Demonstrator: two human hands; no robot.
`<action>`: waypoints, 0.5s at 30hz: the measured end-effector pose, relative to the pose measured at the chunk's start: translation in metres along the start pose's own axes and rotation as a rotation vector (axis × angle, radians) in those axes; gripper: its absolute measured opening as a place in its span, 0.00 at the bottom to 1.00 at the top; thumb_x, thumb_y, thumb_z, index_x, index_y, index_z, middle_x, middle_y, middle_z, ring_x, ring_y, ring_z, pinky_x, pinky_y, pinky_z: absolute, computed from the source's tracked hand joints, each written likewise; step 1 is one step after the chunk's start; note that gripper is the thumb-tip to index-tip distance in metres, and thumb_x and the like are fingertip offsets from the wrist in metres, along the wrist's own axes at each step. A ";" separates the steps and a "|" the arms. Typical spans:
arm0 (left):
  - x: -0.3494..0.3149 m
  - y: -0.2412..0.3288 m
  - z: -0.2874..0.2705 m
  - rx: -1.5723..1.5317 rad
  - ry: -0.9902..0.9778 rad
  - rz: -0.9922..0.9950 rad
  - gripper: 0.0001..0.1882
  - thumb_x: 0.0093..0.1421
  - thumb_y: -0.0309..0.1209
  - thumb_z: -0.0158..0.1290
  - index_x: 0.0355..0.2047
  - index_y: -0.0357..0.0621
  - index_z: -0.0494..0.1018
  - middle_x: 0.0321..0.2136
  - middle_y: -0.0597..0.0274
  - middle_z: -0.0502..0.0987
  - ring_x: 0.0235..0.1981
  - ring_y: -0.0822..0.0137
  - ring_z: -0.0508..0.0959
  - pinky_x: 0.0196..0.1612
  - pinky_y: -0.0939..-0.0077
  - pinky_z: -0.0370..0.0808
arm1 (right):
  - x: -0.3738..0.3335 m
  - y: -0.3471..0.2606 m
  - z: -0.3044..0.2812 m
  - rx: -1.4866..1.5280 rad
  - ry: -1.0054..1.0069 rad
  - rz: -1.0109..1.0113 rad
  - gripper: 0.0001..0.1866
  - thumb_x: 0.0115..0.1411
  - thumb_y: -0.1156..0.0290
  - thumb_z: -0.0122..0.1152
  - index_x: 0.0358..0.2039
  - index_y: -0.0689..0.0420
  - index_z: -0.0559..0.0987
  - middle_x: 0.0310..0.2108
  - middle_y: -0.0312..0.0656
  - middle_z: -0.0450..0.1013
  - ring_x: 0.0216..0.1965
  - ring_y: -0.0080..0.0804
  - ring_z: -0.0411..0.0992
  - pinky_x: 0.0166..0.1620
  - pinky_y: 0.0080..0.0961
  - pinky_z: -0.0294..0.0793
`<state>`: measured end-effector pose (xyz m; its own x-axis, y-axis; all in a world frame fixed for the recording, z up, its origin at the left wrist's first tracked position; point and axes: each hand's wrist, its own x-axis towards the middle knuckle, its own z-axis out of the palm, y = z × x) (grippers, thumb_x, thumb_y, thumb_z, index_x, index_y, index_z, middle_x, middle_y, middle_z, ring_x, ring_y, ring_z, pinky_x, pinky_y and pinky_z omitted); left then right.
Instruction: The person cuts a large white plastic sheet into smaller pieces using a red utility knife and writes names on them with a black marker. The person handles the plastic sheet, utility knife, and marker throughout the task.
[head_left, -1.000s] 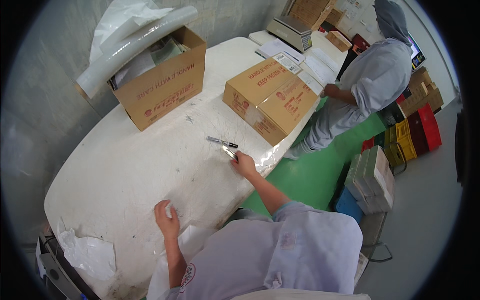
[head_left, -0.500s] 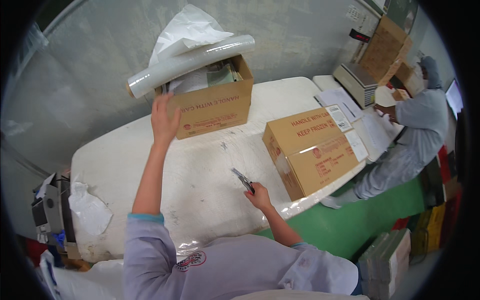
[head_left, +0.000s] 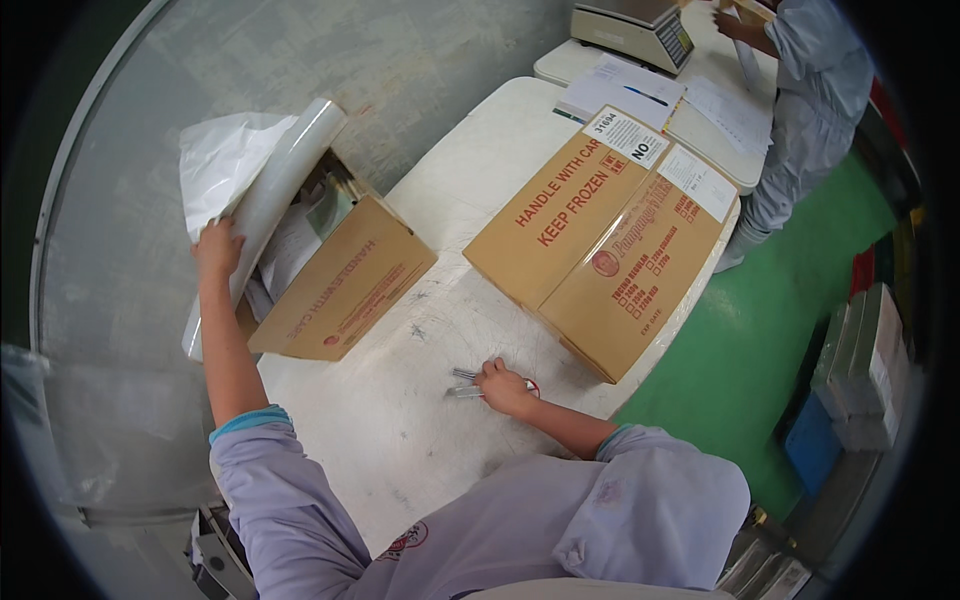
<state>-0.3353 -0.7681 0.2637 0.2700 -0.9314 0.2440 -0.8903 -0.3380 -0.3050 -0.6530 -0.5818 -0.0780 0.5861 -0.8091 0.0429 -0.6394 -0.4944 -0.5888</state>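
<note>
My left hand (head_left: 217,250) has its fingers curled at the lower corner of a crumpled white plastic sheet (head_left: 225,160), against a long roll of clear film (head_left: 290,160). The roll lies slantwise over an open cardboard box (head_left: 345,285) holding papers. On the white table, my right hand (head_left: 505,388) is closed on scissors (head_left: 463,392) with silvery blades apart and a red-edged handle loop. The fingers hide the middle of the scissors. To the right of that hand sits a closed, taped cardboard box (head_left: 600,240) with white labels.
Papers with a blue pen (head_left: 645,96) lie behind the taped box, near a weighing scale (head_left: 635,35). A co-worker (head_left: 820,90) stands at the far right. Wrapped stacks (head_left: 860,370) stand on the green floor (head_left: 730,340); a grey wall (head_left: 420,80) runs behind the table.
My view has turned, tilting the scene. My left hand has gone from the open box's near corner to the plastic sheet and roll. The scissors now lie lower, blades spread, in my right hand.
</note>
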 end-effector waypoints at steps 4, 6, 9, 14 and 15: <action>0.042 -0.068 0.050 -0.275 0.469 0.097 0.14 0.49 0.24 0.44 0.37 0.43 0.71 0.35 0.50 0.73 0.39 0.56 0.72 0.42 0.67 0.68 | 0.017 0.015 0.002 -0.043 -0.085 0.140 0.11 0.44 0.70 0.55 0.30 0.59 0.73 0.34 0.47 0.66 0.38 0.40 0.66 0.36 0.31 0.71; 0.034 -0.145 0.065 -0.405 0.657 0.080 0.15 0.53 0.27 0.43 0.41 0.40 0.70 0.37 0.54 0.73 0.41 0.60 0.71 0.46 0.72 0.65 | 0.027 0.015 0.003 -0.067 -0.056 0.186 0.11 0.45 0.69 0.53 0.30 0.58 0.72 0.34 0.46 0.67 0.38 0.41 0.66 0.36 0.32 0.71; -0.027 -0.178 0.022 -0.531 0.763 -0.220 0.18 0.56 0.36 0.42 0.43 0.40 0.69 0.43 0.55 0.70 0.44 0.61 0.70 0.47 0.73 0.63 | 0.039 0.033 -0.022 -0.100 0.171 0.140 0.09 0.45 0.69 0.56 0.27 0.58 0.71 0.28 0.45 0.68 0.32 0.39 0.69 0.33 0.33 0.71; -0.188 -0.270 -0.015 -0.476 1.079 -0.484 0.22 0.57 0.41 0.39 0.45 0.37 0.66 0.45 0.54 0.68 0.46 0.62 0.68 0.49 0.74 0.61 | 0.017 -0.048 -0.237 0.680 0.455 0.482 0.06 0.48 0.70 0.52 0.21 0.57 0.68 0.17 0.37 0.65 0.23 0.24 0.66 0.27 0.24 0.67; -0.209 -0.272 -0.018 -0.485 1.157 -0.492 0.21 0.56 0.39 0.41 0.44 0.37 0.67 0.44 0.53 0.69 0.44 0.61 0.69 0.47 0.73 0.63 | 0.019 -0.003 -0.248 0.545 1.034 0.267 0.07 0.51 0.69 0.50 0.21 0.58 0.68 0.16 0.35 0.65 0.20 0.23 0.66 0.24 0.19 0.66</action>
<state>-0.1565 -0.4796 0.3126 0.3492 0.0005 0.9370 -0.8950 -0.2961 0.3337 -0.7635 -0.6742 0.1243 -0.3702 -0.8611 0.3487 -0.2389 -0.2745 -0.9314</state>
